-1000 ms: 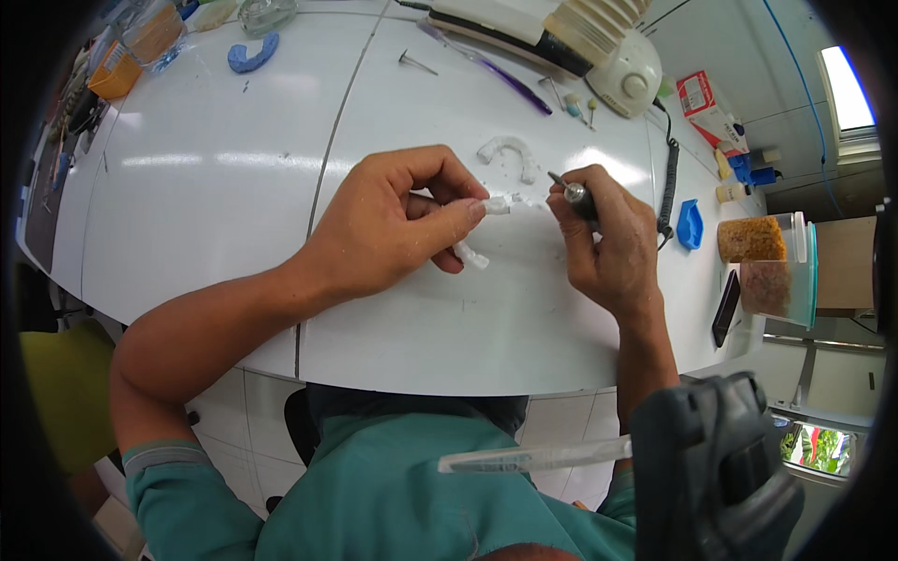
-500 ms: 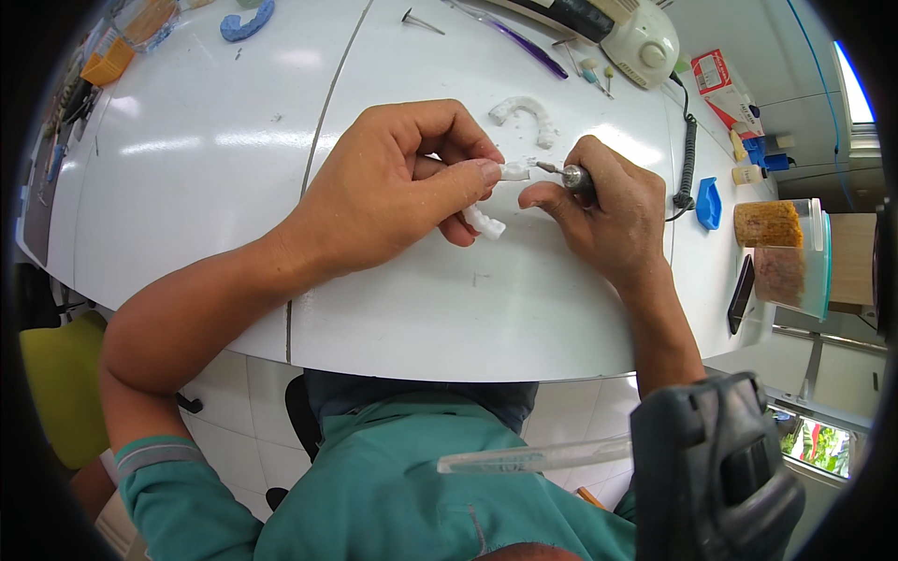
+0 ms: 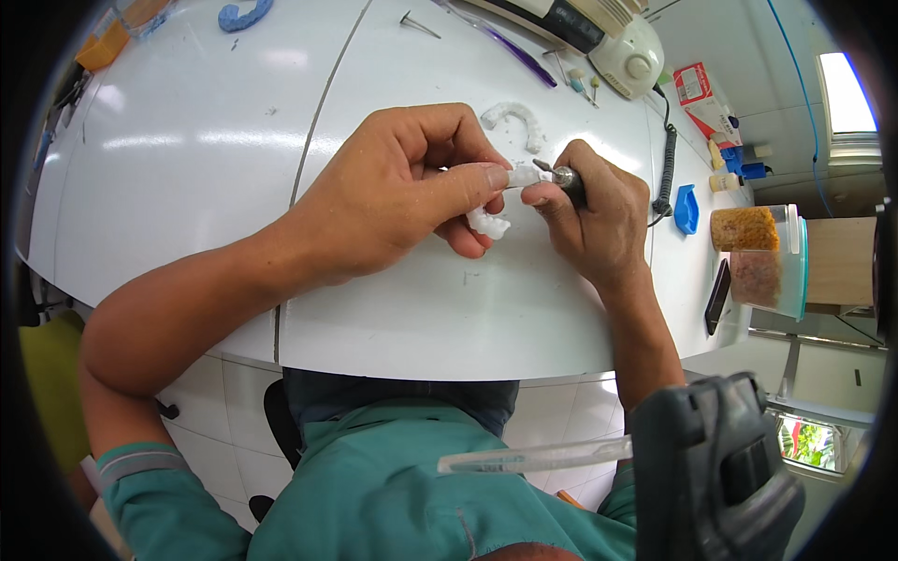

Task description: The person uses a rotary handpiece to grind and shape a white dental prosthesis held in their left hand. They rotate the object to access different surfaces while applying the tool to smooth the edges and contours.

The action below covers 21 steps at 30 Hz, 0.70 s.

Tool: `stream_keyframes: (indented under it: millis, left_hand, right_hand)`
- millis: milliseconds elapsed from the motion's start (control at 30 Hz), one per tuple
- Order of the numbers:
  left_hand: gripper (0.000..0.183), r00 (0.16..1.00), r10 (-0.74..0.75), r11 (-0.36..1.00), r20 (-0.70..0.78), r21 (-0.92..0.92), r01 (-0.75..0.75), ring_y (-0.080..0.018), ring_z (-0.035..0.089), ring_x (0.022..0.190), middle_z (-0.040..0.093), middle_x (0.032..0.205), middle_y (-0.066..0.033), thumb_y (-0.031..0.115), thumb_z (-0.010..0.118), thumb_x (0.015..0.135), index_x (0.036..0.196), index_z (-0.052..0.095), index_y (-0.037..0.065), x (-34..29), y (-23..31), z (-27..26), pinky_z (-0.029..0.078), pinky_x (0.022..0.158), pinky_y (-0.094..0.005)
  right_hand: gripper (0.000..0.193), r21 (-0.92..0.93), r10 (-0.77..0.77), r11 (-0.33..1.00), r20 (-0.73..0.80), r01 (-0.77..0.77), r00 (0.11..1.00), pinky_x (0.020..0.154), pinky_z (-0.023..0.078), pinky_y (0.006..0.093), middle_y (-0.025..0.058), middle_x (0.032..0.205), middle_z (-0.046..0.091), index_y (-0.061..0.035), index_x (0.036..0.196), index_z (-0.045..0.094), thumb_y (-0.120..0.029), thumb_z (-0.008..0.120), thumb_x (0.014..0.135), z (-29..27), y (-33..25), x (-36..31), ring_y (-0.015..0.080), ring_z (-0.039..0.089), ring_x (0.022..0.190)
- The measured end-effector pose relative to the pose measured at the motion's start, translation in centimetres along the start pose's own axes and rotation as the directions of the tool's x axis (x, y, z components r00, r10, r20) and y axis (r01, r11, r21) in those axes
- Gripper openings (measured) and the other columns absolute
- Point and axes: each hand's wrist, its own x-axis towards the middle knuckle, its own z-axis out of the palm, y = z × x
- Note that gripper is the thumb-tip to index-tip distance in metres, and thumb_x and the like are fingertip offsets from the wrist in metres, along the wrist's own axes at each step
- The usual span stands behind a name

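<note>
My left hand point(image 3: 393, 192) pinches a whitish dental arch piece point(image 3: 488, 223) between thumb and fingers. One end of the arch points right past the thumb, and the other hangs below the fingers; the middle is hidden. Closed around a metal rotary handpiece point(image 3: 569, 180) is my right hand point(image 3: 603, 224). The handpiece's slim bur point(image 3: 543, 165) lies at the right end of the arch, and my right thumb is close beneath that end. Whether the bur touches it, I cannot tell. A second, translucent white arch point(image 3: 530, 128) rests on the table just beyond my hands.
Beyond lie a purple pen point(image 3: 524, 54), several small burs point(image 3: 578, 86) and a cream machine point(image 3: 631, 61) with a coiled black cord point(image 3: 666, 168). On the right are a blue tray point(image 3: 687, 209), tubs point(image 3: 744, 229) and a dark phone-like slab point(image 3: 718, 297). A blue arch point(image 3: 245, 17) sits far left.
My right hand has brought the handpiece closer to my left hand, so the bur now overlaps the arch's end. The arch has tilted slightly in my left fingers. The whole view has shifted a little.
</note>
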Motion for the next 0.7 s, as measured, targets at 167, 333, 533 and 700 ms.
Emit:
stream_keyframes:
  millis: [167, 333, 533, 700]
  left_hand:
    - [0.019, 1.0, -0.004, 1.0, 0.005, -0.011, 0.004, -0.009, 0.068, 0.069, 0.069, 0.088, -0.0092, 0.018, 0.066, 0.102, 0.103, 0.063, -0.001, 0.04, -0.01, 0.01, 0.06, 0.059, -0.0227]
    - [0.021, 1.0, -0.018, 1.0, 0.019, -0.023, 0.019, -0.0088, 0.069, 0.068, 0.069, 0.088, -0.0096, 0.021, 0.065, 0.102, 0.103, 0.062, 0.0, -0.07, 0.19, 0.02, 0.06, 0.058, -0.0216]
    - [0.019, 1.0, -0.026, 1.0, 0.014, -0.004, 0.026, -0.0078, 0.068, 0.066, 0.069, 0.085, -0.008, 0.021, 0.064, 0.103, 0.102, 0.061, 0.001, -0.01, 0.21, -0.09, 0.058, 0.056, -0.0201]
    - [0.018, 1.0, -0.023, 1.0, 0.019, 0.005, 0.023, -0.0056, 0.066, 0.064, 0.069, 0.084, -0.0061, 0.02, 0.065, 0.103, 0.1, 0.062, 0.002, -0.02, 0.2, -0.27, 0.054, 0.053, -0.0183]
  right_hand:
    - [0.052, 0.022, 0.042, 0.999, 0.014, -0.042, 0.999, 0.043, 0.041, 0.0281, 0.0018, 0.052, 0.055, -0.0092, 0.075, 0.056, -0.054, 0.08, 0.084, -0.02, -0.3, 0.15, 0.0156, 0.055, 0.044]
    - [0.052, 0.001, 0.032, 0.999, 0.009, -0.032, 0.999, 0.042, 0.041, 0.0266, 0.0012, 0.052, 0.056, -0.0098, 0.072, 0.057, -0.054, 0.081, 0.084, -0.07, -0.27, 0.24, 0.0143, 0.055, 0.044]
    - [0.052, 0.008, 0.074, 0.997, 0.034, -0.075, 0.997, 0.041, 0.041, 0.0266, 0.0018, 0.052, 0.056, -0.01, 0.072, 0.058, -0.054, 0.082, 0.084, -0.16, -0.52, 0.38, 0.0142, 0.055, 0.043]
    - [0.051, 0.017, 0.069, 0.997, 0.054, -0.07, 0.996, 0.042, 0.042, 0.0277, 0.0026, 0.052, 0.057, -0.0093, 0.073, 0.06, -0.054, 0.082, 0.084, -0.02, -0.2, 0.24, 0.0153, 0.056, 0.044]
